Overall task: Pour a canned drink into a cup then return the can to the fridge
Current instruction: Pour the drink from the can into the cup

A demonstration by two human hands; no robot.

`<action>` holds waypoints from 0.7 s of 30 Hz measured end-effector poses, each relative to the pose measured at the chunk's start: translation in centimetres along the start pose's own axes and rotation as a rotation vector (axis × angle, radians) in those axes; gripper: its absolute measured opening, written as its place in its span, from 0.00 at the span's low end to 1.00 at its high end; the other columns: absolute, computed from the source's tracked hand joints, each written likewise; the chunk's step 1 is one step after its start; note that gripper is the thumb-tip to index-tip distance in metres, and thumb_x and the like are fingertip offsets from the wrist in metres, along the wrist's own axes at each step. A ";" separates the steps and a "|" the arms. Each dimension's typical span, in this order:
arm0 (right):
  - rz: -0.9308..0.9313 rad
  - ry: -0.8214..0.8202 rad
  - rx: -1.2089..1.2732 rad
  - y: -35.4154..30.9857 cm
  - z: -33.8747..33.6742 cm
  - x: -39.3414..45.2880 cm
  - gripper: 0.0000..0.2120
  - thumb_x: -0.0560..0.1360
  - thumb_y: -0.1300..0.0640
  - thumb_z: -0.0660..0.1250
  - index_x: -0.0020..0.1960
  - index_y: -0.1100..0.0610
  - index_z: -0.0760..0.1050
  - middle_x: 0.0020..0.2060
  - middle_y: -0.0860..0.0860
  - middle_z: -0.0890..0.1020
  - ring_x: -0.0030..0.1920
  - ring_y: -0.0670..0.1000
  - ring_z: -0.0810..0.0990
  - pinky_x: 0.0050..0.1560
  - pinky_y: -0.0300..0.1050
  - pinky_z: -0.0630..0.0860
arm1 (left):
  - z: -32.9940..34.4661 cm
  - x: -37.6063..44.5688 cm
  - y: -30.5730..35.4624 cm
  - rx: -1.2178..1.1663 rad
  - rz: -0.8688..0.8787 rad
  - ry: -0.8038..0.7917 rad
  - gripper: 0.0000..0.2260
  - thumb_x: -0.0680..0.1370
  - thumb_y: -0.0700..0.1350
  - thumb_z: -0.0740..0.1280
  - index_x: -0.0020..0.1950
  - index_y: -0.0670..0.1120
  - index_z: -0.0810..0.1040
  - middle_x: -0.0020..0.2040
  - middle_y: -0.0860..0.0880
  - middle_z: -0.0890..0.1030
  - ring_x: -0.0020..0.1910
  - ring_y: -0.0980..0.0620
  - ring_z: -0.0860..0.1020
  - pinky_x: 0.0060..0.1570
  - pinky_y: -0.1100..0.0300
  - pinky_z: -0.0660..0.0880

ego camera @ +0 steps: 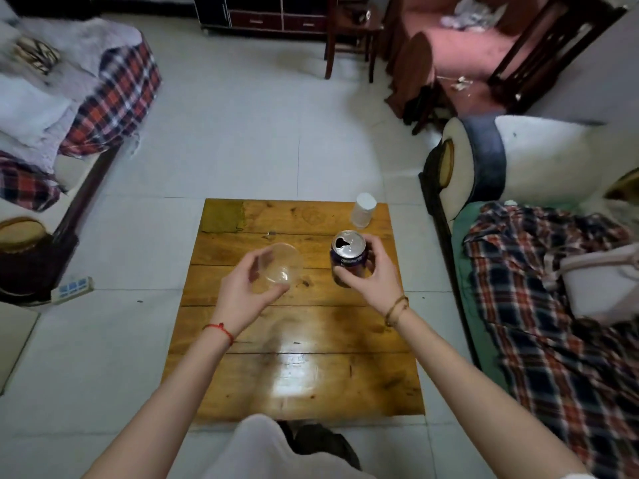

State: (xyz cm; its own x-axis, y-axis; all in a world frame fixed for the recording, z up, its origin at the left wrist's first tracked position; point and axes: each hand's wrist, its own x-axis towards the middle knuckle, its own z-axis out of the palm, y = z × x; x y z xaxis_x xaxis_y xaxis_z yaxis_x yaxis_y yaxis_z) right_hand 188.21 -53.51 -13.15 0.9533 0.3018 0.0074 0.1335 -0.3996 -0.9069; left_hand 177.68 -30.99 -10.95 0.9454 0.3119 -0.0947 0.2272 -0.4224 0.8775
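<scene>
The right hand [371,276] has its grip wrapped around a dark blue can [348,259], silver top already open, held above the wooden table [297,368]. At the can's nine o'clock, the left hand [245,292] grasps a clear plastic cup [281,266], tilted. A white-lidded jar [363,209] stands at the can's twelve o'clock.

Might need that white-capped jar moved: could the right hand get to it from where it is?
Probably not yet: the right hand already grips the can. The jar stands just beyond it, with nothing between them.
</scene>
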 end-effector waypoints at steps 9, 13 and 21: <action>-0.180 -0.062 -0.183 -10.3 -4.5 0.2 0.35 0.61 0.36 0.71 0.65 0.42 0.66 0.60 0.48 0.75 0.59 0.46 0.75 0.62 0.48 0.76 | -3.2 1.7 5.6 0.053 0.150 -0.023 0.30 0.65 0.50 0.79 0.65 0.52 0.74 0.57 0.53 0.80 0.56 0.56 0.79 0.60 0.61 0.75; -0.245 -0.082 -0.279 -14.2 -6.0 0.1 0.33 0.62 0.40 0.73 0.64 0.46 0.68 0.57 0.50 0.76 0.58 0.48 0.76 0.60 0.48 0.76 | -4.6 2.0 7.4 0.070 0.192 -0.037 0.29 0.65 0.51 0.80 0.63 0.50 0.75 0.55 0.54 0.80 0.55 0.57 0.79 0.58 0.64 0.75; -0.331 -0.154 -0.472 -19.5 -7.6 0.1 0.31 0.66 0.47 0.76 0.65 0.49 0.69 0.56 0.50 0.76 0.55 0.49 0.76 0.57 0.41 0.74 | -6.1 2.0 9.8 0.067 0.223 -0.031 0.27 0.65 0.50 0.79 0.62 0.51 0.76 0.55 0.54 0.80 0.53 0.55 0.80 0.52 0.67 0.75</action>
State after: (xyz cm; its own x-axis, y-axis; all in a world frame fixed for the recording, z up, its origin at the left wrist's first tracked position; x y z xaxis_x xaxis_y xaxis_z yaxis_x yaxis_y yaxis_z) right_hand 187.77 -52.30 7.74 0.7951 0.5838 0.1644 0.5563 -0.5940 -0.5811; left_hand 180.37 -29.34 0.31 0.9804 0.1787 0.0829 0.0257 -0.5335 0.8454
